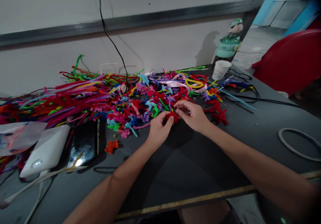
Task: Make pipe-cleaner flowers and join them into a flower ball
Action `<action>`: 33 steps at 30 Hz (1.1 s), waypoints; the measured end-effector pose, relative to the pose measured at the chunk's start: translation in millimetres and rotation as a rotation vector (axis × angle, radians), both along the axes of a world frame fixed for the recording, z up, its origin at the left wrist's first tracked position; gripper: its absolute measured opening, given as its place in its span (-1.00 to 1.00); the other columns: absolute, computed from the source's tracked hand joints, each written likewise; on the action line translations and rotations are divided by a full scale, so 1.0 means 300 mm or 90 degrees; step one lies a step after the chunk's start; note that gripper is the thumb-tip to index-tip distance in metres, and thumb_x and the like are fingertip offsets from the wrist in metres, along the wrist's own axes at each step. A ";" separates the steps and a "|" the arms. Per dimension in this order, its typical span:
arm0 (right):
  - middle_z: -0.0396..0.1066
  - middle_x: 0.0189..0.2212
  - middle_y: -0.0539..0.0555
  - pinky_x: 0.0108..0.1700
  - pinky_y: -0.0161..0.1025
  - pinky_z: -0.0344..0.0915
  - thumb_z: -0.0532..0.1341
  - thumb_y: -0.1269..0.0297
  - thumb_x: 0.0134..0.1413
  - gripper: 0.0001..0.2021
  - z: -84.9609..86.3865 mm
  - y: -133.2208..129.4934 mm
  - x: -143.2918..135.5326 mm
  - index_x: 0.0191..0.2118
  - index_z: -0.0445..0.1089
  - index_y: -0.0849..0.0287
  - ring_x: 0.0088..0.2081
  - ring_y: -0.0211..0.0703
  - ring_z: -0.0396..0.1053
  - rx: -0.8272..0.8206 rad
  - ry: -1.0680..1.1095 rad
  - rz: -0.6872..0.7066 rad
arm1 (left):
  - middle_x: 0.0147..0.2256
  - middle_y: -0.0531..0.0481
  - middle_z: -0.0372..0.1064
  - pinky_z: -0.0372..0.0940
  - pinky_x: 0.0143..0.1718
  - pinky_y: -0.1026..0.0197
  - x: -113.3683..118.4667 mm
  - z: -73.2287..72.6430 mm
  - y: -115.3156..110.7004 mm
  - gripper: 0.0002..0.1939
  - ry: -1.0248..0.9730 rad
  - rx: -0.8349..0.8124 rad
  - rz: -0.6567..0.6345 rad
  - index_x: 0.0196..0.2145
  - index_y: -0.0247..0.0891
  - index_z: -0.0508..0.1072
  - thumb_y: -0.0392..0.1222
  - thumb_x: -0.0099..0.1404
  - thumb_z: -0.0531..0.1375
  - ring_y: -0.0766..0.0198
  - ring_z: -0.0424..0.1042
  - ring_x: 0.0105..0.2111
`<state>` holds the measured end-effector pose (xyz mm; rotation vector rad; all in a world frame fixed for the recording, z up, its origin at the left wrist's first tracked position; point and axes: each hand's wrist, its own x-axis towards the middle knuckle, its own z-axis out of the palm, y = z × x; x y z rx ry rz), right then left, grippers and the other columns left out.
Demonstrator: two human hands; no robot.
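My left hand [159, 128] pinches a red pipe-cleaner flower [172, 117] between thumb and fingers, just above the dark table. Close on its right, my right hand [192, 115] has its thumb and fingers drawn together by the flower's upper edge; whatever lies between those fingertips is too small to make out. Behind both hands spreads a heap of small pipe-cleaner flowers [136, 108] in many colours. A lone orange pipe-cleaner flower [111, 146] lies apart on the table, left of my left forearm.
Long loose pipe cleaners [72, 95] are piled at the back left. Nearer sit a white power bank [47, 148] with a cable and a black phone [84, 143]. A paper cup [221, 70], a green bottle [228, 45] and a blue-handled tool [234, 82] stand or lie back right.
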<state>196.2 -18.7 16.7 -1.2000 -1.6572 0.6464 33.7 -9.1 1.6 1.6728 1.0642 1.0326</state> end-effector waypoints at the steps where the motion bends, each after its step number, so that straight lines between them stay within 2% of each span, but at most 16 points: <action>1: 0.45 -0.31 0.05 -0.39 -0.34 0.21 0.13 0.27 0.09 -0.81 0.003 -0.002 0.006 -0.19 0.40 0.15 -0.31 -0.23 0.38 0.016 -0.035 0.008 | -0.48 0.06 0.35 0.24 -0.38 0.30 -0.002 -0.002 0.002 -0.80 -0.016 -0.005 0.006 -0.23 -0.24 0.38 -0.11 0.21 0.13 0.35 0.33 -0.47; 4: 0.47 -0.38 0.01 -0.40 -0.34 0.20 0.11 0.30 0.10 -0.83 0.012 -0.015 0.011 -0.23 0.43 0.15 -0.44 -0.29 0.36 0.045 -0.117 0.020 | -0.48 0.08 0.33 0.23 -0.39 0.31 -0.007 -0.010 0.012 -0.75 -0.061 -0.022 0.036 -0.15 -0.22 0.31 -0.13 0.20 0.15 0.37 0.32 -0.48; 9: 0.48 -0.42 0.01 -0.38 -0.33 0.22 0.17 0.28 0.05 -0.87 0.011 -0.025 0.000 -0.28 0.44 0.14 -0.43 -0.26 0.38 0.043 -0.152 0.012 | -0.40 0.04 0.36 0.26 -0.33 0.30 -0.006 -0.015 0.023 -0.83 -0.112 -0.013 0.044 -0.31 -0.26 0.38 -0.14 0.15 0.19 0.36 0.34 -0.41; 13: 0.46 -0.47 0.03 -0.41 -0.33 0.27 0.16 0.21 0.07 -0.84 -0.009 -0.020 -0.020 -0.31 0.39 0.19 -0.45 -0.24 0.40 -0.069 0.013 0.043 | -0.35 0.04 0.42 0.28 -0.29 0.28 -0.003 -0.013 0.025 -0.78 -0.197 -0.045 0.032 -0.28 -0.24 0.44 -0.13 0.09 0.24 0.34 0.37 -0.37; 15: 0.42 -0.51 0.01 -0.46 -0.34 0.28 0.15 0.16 0.09 -0.80 -0.019 -0.017 -0.031 -0.34 0.36 0.20 -0.51 -0.27 0.37 -0.140 0.102 0.083 | -0.33 0.03 0.44 0.27 -0.31 0.28 -0.002 -0.015 0.029 -0.79 -0.212 -0.051 0.035 -0.28 -0.22 0.47 -0.12 0.10 0.24 0.34 0.37 -0.38; 17: 0.42 -0.53 0.01 -0.49 -0.34 0.29 0.14 0.15 0.10 -0.79 -0.024 -0.016 -0.036 -0.34 0.36 0.20 -0.53 -0.28 0.36 -0.165 0.132 0.093 | -0.35 0.04 0.45 0.26 -0.33 0.29 -0.003 -0.018 0.034 -0.79 -0.205 -0.054 0.044 -0.29 -0.22 0.49 -0.11 0.11 0.23 0.36 0.36 -0.41; 19: 0.46 -0.43 0.05 -0.45 -0.34 0.31 0.16 0.18 0.09 -0.80 -0.021 -0.015 -0.027 -0.25 0.39 0.19 -0.45 -0.24 0.41 -0.111 0.105 0.052 | -0.41 0.05 0.44 0.24 -0.38 0.30 -0.004 -0.018 0.037 -0.79 -0.189 -0.068 0.052 -0.30 -0.23 0.50 -0.10 0.11 0.23 0.38 0.33 -0.46; 21: 0.49 -0.30 0.08 -0.33 -0.30 0.36 0.19 0.23 0.07 -0.79 -0.012 -0.014 -0.008 -0.17 0.42 0.15 -0.29 -0.18 0.44 0.001 0.031 0.006 | -0.49 0.08 0.40 0.21 -0.43 0.32 -0.005 -0.015 0.038 -0.80 -0.179 -0.089 0.046 -0.35 -0.26 0.50 -0.10 0.11 0.24 0.40 0.30 -0.51; 23: 0.50 -0.24 0.07 -0.18 -0.25 0.36 0.20 0.28 0.07 -0.82 -0.002 -0.012 0.014 -0.18 0.46 0.11 -0.21 -0.16 0.44 0.112 -0.056 0.000 | -0.54 0.10 0.36 0.18 -0.46 0.34 -0.006 -0.009 0.037 -0.81 -0.173 -0.106 0.029 -0.40 -0.28 0.49 -0.09 0.11 0.24 0.42 0.27 -0.54; 25: 0.52 -0.26 0.05 -0.10 -0.22 0.34 0.19 0.29 0.10 -0.85 0.004 -0.009 0.031 -0.24 0.50 0.09 -0.20 -0.16 0.45 0.179 -0.104 0.015 | -0.56 0.11 0.35 0.16 -0.47 0.35 -0.006 -0.003 0.034 -0.81 -0.166 -0.112 0.012 -0.44 -0.28 0.47 -0.09 0.11 0.24 0.43 0.26 -0.54; 33: 0.53 -0.32 0.02 -0.17 -0.27 0.37 0.21 0.28 0.09 -0.86 -0.011 -0.001 0.037 -0.26 0.52 0.08 -0.28 -0.20 0.47 0.222 -0.125 0.042 | -0.55 0.08 0.39 0.16 -0.45 0.35 -0.003 0.003 0.027 -0.84 -0.168 -0.157 0.006 -0.48 -0.31 0.49 -0.14 0.06 0.26 0.41 0.30 -0.53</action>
